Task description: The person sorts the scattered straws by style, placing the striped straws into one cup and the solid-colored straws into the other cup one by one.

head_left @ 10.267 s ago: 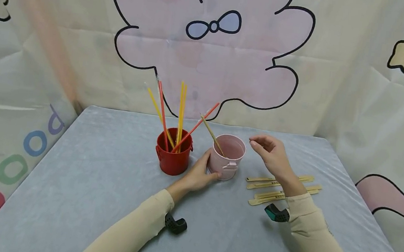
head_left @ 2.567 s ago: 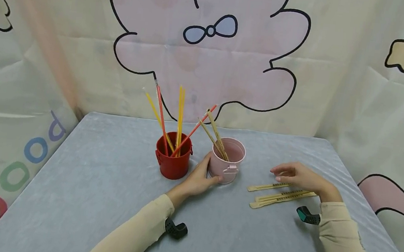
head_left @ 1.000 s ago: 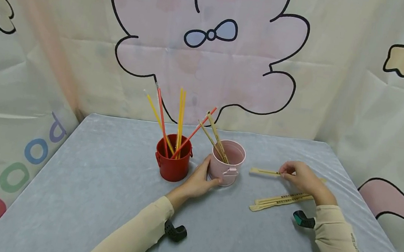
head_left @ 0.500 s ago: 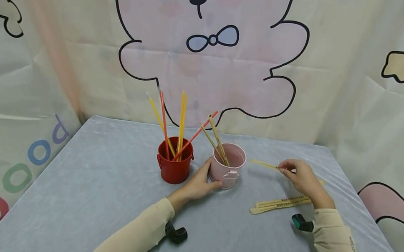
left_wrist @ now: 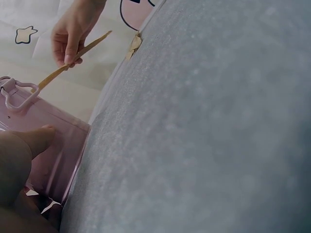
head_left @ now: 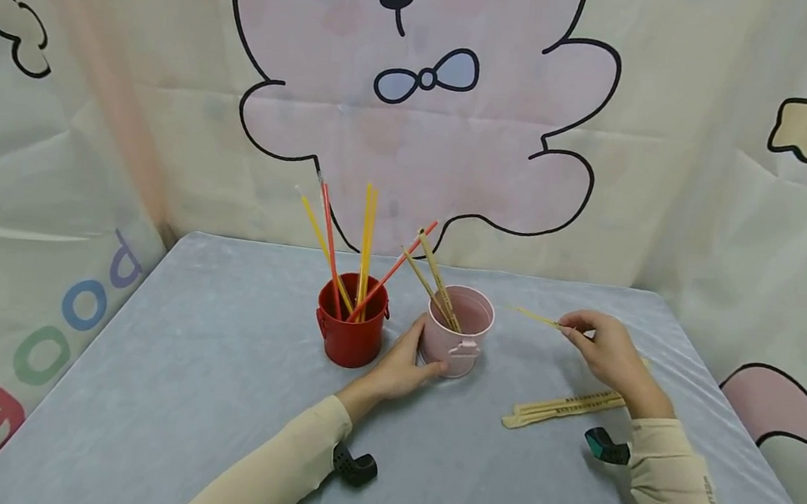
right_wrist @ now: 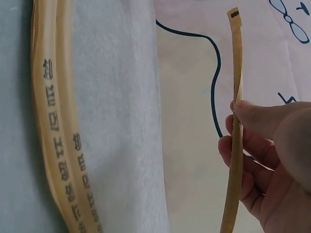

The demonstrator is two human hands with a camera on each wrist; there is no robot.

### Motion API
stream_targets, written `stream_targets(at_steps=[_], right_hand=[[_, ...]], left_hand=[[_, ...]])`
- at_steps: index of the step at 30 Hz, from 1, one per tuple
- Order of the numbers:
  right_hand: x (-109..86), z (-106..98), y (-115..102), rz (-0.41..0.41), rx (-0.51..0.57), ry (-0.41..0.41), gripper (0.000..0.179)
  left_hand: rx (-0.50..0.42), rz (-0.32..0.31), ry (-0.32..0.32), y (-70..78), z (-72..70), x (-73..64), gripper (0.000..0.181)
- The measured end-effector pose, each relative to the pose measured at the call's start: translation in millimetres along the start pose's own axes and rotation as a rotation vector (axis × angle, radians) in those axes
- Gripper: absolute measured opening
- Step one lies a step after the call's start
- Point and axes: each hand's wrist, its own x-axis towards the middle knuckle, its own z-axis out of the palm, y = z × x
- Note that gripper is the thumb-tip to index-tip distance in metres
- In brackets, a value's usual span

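In the head view my left hand (head_left: 395, 366) grips the side of a small pink bucket (head_left: 446, 346), with the thumb across its front. In the left wrist view the pink bucket (left_wrist: 53, 145) shows its little handle. Two paper-wrapped straws (head_left: 433, 277) lean in the bucket. To the right, my right hand (head_left: 606, 353) pinches one paper-wrapped straw (head_left: 537, 317) between thumb and fingers, raised above the table. The right wrist view shows that straw (right_wrist: 236, 63) upright in the frame, its end dark-marked. More wrapped straws (head_left: 561, 408) lie below this hand, with printed characters.
A red bucket (head_left: 350, 342) stands just left of the pink one. Several thin red and yellow sticks (head_left: 368, 231) rise out of it. The grey-blue tablecloth (head_left: 204, 396) covers the table, and a printed curtain (head_left: 496, 171) hangs behind its far edge.
A second wrapped straw has joined the first in the pink bucket. My right hand has since picked another off the table and lifted it. The left hand keeps its grip.
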Motion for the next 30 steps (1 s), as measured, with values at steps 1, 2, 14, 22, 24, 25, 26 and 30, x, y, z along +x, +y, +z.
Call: stream_targets(at_steps=[1,2,14,22,24,25,26,30], right_hand=[[-0.4,0.3,-0.3,-0.002,0.001,0.001,0.013],[-0.7,0.7,-0.6,-0.006,0.003,0.002,0.013],[0.7,2.7,-12.1,-0.061,0.045,0.051,0.011],[3.7,4.4,-28.4,-0.144,0.205,0.100,0.010],[2.7,3.6,-34.0,-0.155,0.251,0.116,0.012],[2.1,3.0,-36.7,-0.159,0.278,0.122,0.013],[1.8,2.2,-39.6,-0.163,0.305,0.129,0.013],[5.1,-5.8,-53.2,-0.175,0.451,0.127,0.013]], left_hand=[[0.001,-0.001,-0.002,-0.3,0.4,-0.1,0.087],[0.002,-0.001,-0.005,-0.7,0.7,-0.2,0.087],[-0.008,-0.001,-0.009,1.7,-0.2,-1.7,0.088],[0.003,-0.004,-0.013,-2.3,-0.7,-0.1,0.088],[0.005,-0.005,-0.014,-2.7,-0.7,0.1,0.088],[0.004,-0.006,-0.017,-2.9,-0.8,0.4,0.088],[0.005,-0.008,-0.021,-3.0,-1.0,0.9,0.088],[-0.005,0.003,-0.027,-0.6,-3.1,4.3,0.087]])
